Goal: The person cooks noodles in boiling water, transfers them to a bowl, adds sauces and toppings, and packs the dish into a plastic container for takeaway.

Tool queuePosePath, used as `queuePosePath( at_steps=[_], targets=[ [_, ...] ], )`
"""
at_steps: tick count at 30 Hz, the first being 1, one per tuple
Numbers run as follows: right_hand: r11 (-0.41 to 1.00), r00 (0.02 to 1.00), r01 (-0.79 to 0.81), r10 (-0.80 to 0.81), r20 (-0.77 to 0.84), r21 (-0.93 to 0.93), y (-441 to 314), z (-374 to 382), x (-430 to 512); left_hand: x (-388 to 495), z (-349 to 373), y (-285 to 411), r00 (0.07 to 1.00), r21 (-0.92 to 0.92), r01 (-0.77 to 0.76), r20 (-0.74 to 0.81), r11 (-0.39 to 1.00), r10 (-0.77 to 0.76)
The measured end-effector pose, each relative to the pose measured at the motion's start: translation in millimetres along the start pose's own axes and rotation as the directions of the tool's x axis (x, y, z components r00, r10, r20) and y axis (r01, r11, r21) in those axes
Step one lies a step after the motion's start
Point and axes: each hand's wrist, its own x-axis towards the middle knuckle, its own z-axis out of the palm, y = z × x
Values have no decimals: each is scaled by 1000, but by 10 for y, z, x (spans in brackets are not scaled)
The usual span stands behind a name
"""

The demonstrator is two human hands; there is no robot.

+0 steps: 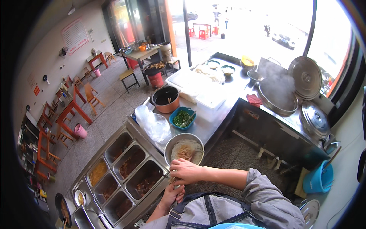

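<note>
My right hand is at the near rim of a round metal bowl, its fingers curled around something thin and light brown that I cannot make out. Pale noodles lie in the bowl with a heap of light brown topping on them. Just below and left of it, my left hand is closed around a metal handle or tool, mostly hidden by the fingers. Left of both hands, metal food pans hold dark dishes in sauce, and one pan holds a yellowish one.
A blue basket of chopped greens, a plastic bag and an orange-brown pot stand beyond the bowl. At right, a large pan steams beside metal lids. A blue bucket stands at the lower right.
</note>
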Motion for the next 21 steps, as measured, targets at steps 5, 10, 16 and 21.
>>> queuePosePath(
  at_steps=[5, 10, 16, 21],
  targets=[
    [949, 940, -274, 229, -254, -158, 280, -576, -557, 639, 287, 106, 987, -10, 44, 153, 999, -42],
    [735, 684, -678, 632, -364, 2, 852, -1265, -1154, 1329, 374, 146, 972, 13, 73, 221, 997, -74],
    [504, 377, -579, 862, -338, 641, 1446, -1890, -1654, 2232, 465, 414, 965, 78, 65, 248, 995, -82],
    [290, 119, -471, 957, -266, 833, 2125, -1724, -1658, 2860, 673, 677, 955, 117, 63, 282, 991, -94]
  ],
)
